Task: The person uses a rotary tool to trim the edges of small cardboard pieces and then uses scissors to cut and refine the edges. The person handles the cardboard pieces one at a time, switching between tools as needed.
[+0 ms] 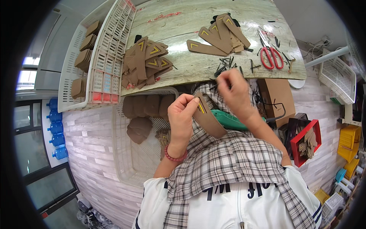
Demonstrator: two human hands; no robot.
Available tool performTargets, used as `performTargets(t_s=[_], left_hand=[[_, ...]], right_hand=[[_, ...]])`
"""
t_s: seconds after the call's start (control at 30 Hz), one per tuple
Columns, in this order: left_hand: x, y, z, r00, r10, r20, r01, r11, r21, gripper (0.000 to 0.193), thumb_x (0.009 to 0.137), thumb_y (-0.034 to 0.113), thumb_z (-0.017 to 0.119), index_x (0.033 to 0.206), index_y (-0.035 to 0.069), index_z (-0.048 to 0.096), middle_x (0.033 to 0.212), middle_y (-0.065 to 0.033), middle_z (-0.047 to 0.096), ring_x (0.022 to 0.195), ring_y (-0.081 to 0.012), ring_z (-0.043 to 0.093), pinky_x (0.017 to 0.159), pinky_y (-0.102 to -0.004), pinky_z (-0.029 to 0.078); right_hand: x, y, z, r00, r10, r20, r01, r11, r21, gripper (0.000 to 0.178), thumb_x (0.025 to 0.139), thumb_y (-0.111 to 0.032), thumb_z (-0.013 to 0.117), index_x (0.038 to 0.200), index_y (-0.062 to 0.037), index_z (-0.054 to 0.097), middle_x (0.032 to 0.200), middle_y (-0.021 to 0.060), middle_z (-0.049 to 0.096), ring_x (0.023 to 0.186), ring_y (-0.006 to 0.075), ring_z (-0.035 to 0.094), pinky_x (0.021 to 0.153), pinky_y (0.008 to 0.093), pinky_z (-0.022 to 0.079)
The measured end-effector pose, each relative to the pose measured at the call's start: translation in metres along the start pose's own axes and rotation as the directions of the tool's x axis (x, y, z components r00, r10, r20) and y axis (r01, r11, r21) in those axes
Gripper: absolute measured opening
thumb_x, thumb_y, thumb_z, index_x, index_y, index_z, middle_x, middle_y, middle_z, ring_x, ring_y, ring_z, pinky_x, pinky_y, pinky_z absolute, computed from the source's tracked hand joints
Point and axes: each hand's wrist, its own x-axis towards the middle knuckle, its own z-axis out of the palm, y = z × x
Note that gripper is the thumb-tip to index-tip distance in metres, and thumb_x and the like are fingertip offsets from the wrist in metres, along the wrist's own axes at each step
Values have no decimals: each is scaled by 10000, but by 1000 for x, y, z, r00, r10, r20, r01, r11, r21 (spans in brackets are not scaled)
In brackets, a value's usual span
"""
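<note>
Over my lap, my left hand (181, 114) pinches the upper end of a brown strip (210, 123), which has a rounded end and a yellow angle mark. My right hand (237, 91) is raised to the right of the strip, apart from it, below the table's edge. Its fingers are curled closed; I cannot make out what they hold, if anything. Between strip and right forearm lies a green tool (228, 120), partly hidden, on the plaid apron (225, 156). Short black scraps (226, 62) lie on the table just beyond the right hand.
The table (171, 28) carries two piles of marked brown strips, a left pile (146, 61) and a right pile (219, 36), plus red-handled scissors (271, 57). White crates hold brown pieces, one crate (108, 61) left, another (122, 152) below. A red box (305, 143) stands right.
</note>
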Motion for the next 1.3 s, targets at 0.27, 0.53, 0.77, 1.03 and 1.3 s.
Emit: performTargets(t_s=[0.27,0.53,0.77,1.03,1.3], left_hand=[[2,7,-2,999,-23,-38,20,996,-87,80,905,64,564,913,-5,603,786,-82,660,578,-124,611,459,-251,482],[6,8,-1,996,-25,-91,13,992,-127,107,914,78,553,937,-24,575,844,-129,671,639,-166,664,490,-282,559],[7,7,-5,995,24,-96,-36,991,-125,103,920,73,547,938,-26,566,851,-138,673,660,-177,676,503,-292,574],[5,12,-6,981,126,-146,-139,986,-89,88,922,59,545,928,-28,560,850,-123,666,676,-179,674,520,-307,580],[6,17,-14,923,276,-269,-292,956,-21,67,922,45,543,926,-21,558,864,-113,660,691,-180,673,572,-318,592]], right_hand=[[50,154,-98,972,-139,-188,-43,682,-730,192,866,-210,627,916,-27,594,921,149,582,913,333,546,807,444,445],[61,207,-126,991,75,-108,-131,498,-857,289,840,-275,642,1003,-40,608,960,168,603,915,360,578,786,439,488],[73,182,-123,938,320,-135,-271,430,-861,416,774,-350,671,1061,-54,611,1007,177,604,982,352,582,842,460,480],[79,150,-130,846,498,-190,-499,613,-613,494,715,-282,690,1093,25,612,864,132,651,850,303,648,769,393,501],[12,24,-80,700,596,394,-664,340,666,343,937,-288,564,1137,-14,512,858,41,600,613,44,516,496,163,394]])
